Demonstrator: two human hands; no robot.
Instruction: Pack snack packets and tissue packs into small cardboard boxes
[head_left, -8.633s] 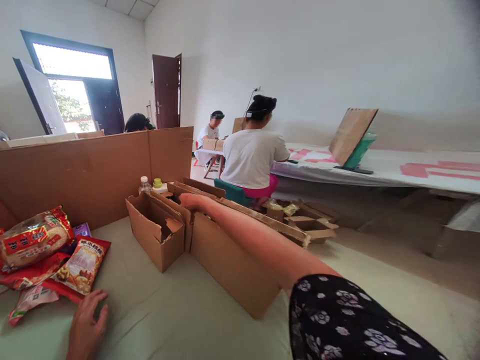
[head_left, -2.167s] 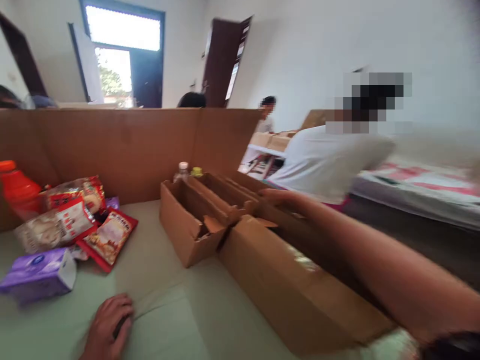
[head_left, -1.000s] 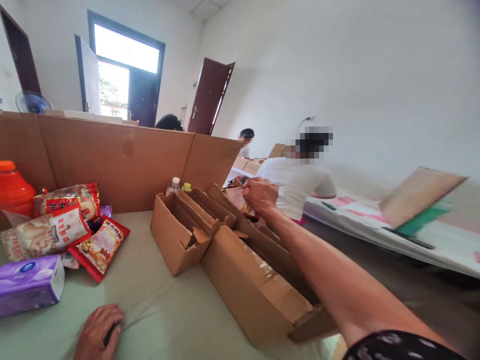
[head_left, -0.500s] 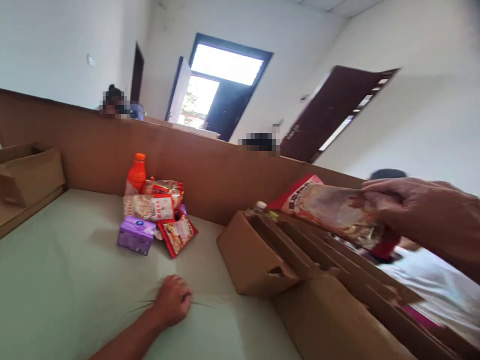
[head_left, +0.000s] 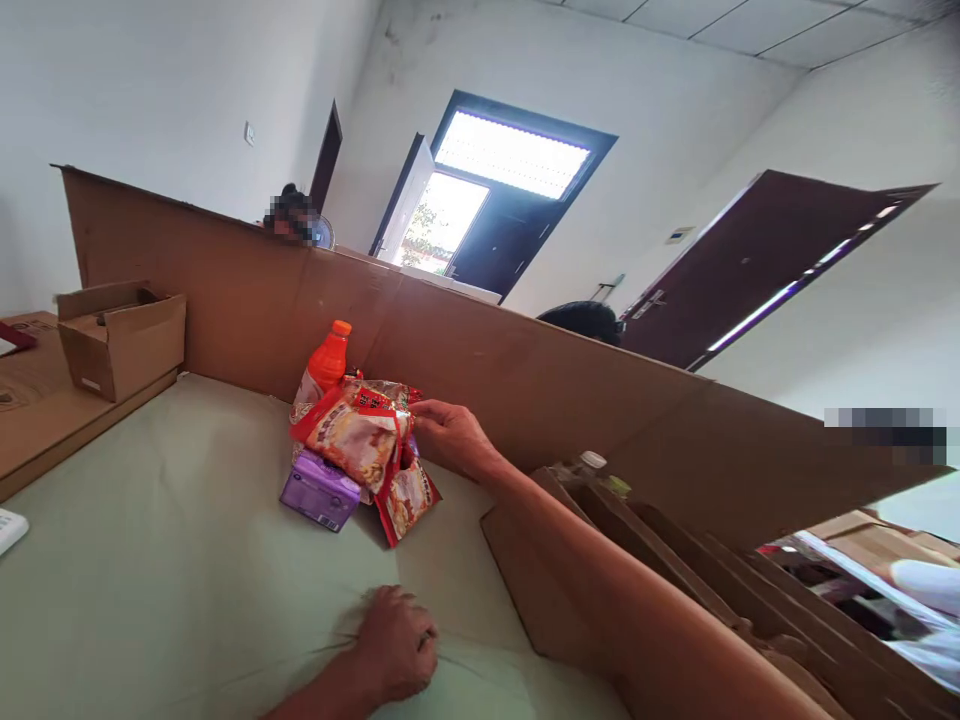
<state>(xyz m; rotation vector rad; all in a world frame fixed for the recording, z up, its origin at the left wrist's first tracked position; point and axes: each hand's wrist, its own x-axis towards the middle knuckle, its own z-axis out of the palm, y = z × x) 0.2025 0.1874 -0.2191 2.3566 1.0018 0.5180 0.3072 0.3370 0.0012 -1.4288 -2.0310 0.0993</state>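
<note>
My right hand (head_left: 457, 435) reaches across to a pile of packaged goods. Its fingers pinch the right edge of a red and cream snack bag (head_left: 352, 435), which lies over the top of the pile. Beneath and beside that bag are a purple carton (head_left: 321, 490), another red snack bag (head_left: 409, 497) and more packets partly covered. Behind them stands an orange-capped bottle (head_left: 327, 358) with an orange-red upper part. Nearer to me, my left hand (head_left: 397, 640) rests on the pale green table surface (head_left: 187, 560), curled into a fist, with nothing visible in it.
A cardboard wall (head_left: 480, 350) runs along the back. Cardboard dividers (head_left: 555, 580) stand on the right, with a clear bottle (head_left: 592, 462) behind them. An open cardboard box (head_left: 142, 345) sits at the left. Part of a person's head (head_left: 581, 320) shows beyond the wall.
My right hand has carried the snack bag from above the dividers at the right over to the pile. My left hand stays curled on the table. The camera view has shifted.
</note>
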